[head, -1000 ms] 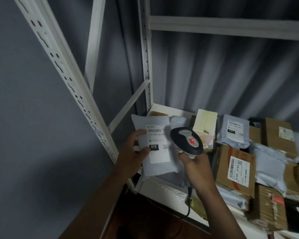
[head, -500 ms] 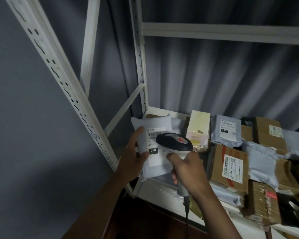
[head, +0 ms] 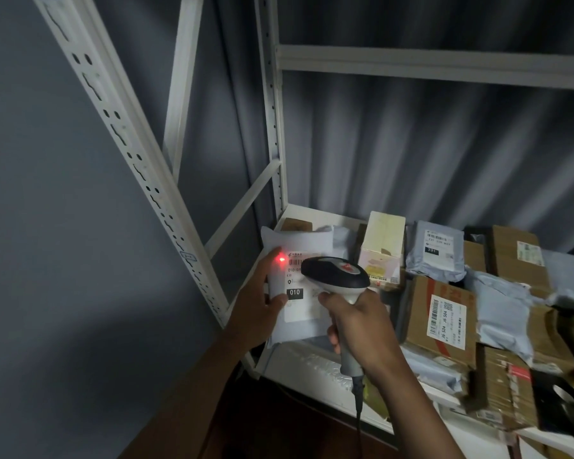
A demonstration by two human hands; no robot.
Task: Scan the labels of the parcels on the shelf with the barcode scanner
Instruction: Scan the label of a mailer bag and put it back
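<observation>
Scanning of the first parcel, at the left end of the shelf (head: 315, 212). The left hand (head: 257, 311) grips the left edge of a white mailer (head: 304, 246), thumb across its face, and holds it upright with the label (head: 297, 293) turned toward the camera. The right hand (head: 362, 329) is wrapped round the handle of the barcode scanner (head: 337, 276), whose head sits just in front of the label and hides its right part. A red aiming dot (head: 281, 259) falls at the mailer's upper left, beside the printed bars and apparently not across them. The next move probably calls for swinging the beam slightly right onto the bars, then going on to the cream box (head: 383, 241) and the parcels further right. Both forearms reach up from the lower edge, the scanner's cable (head: 358, 412) trailing down.
</observation>
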